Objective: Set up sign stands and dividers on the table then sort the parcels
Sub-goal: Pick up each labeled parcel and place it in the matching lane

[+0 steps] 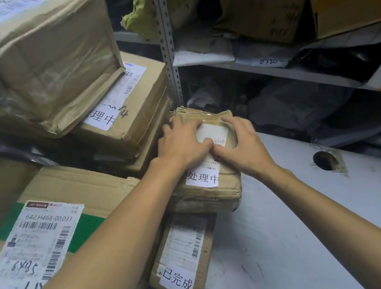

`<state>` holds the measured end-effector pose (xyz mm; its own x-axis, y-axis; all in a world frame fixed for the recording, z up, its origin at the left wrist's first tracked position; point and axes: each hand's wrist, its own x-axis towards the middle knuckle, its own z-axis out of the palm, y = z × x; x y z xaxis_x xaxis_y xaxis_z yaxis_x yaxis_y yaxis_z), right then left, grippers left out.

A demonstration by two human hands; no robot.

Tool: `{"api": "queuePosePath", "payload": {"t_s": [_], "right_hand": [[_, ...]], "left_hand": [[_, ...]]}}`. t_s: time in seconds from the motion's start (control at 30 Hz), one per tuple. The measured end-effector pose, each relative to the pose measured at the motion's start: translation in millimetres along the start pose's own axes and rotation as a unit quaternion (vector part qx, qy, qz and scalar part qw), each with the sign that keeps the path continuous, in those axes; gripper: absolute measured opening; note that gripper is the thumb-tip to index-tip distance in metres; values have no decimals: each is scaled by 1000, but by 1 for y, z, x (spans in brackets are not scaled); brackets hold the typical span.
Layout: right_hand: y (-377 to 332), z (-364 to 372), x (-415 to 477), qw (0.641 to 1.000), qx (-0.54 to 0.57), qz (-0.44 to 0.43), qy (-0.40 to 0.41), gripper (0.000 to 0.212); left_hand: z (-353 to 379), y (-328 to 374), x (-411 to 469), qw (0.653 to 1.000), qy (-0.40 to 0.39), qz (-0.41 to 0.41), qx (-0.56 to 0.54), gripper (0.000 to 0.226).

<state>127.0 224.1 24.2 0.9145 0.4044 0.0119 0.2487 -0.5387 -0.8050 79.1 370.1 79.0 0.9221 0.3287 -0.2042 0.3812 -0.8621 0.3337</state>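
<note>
Left hand: the left hand (182,143) lies palm down on the small parcel (211,197), fingers straight and spread, pressing, not gripping.
Right hand: the right hand (240,142) is arched, its fingertips set on the parcel's top and its thumb meeting the left thumb; nothing is clasped.
Parcel's place: on a flat parcel (184,262) at the white table (294,227)'s left edge, beside the stacked cartons (129,113).
Materials: creased brown cardboard, glossy tape, white paper stickers (203,179); the tabletop is scuffed.
Shelf: a grey metal rack (259,67) crammed with soft bags and boxes.
Count: two forearms, bare; two stickers reading 处理中, one reading 已完成; what looks like three cartons in the stack.
</note>
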Motion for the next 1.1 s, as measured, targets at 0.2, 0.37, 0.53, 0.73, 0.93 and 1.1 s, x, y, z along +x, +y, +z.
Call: {"api": "queuePosePath", "payload": {"t_s": [0.2, 0.37, 0.53, 0.73, 0.93, 1.1], "right_hand": [[5, 1, -3, 999, 46, 21, 17, 63], [5, -2, -14, 984, 123, 131, 12, 81], [-2, -9, -24, 944, 240, 216, -72, 73], [-6, -33, -30, 926, 276, 227, -123, 62], [5, -53, -47, 909, 309, 248, -128, 52], [14, -72, -72, 907, 315, 266, -80, 47]], "left_hand": [[1, 4, 0, 998, -10, -34, -51, 60], [-4, -5, -9, 986, -79, -99, -111, 84], [-13, -3, -14, 968, -85, -119, -207, 104], [-19, 3, -30, 936, -55, -117, -328, 82], [-17, 11, -44, 906, -74, -144, -391, 53], [-2, 29, -55, 913, -67, -119, -385, 34]]}}
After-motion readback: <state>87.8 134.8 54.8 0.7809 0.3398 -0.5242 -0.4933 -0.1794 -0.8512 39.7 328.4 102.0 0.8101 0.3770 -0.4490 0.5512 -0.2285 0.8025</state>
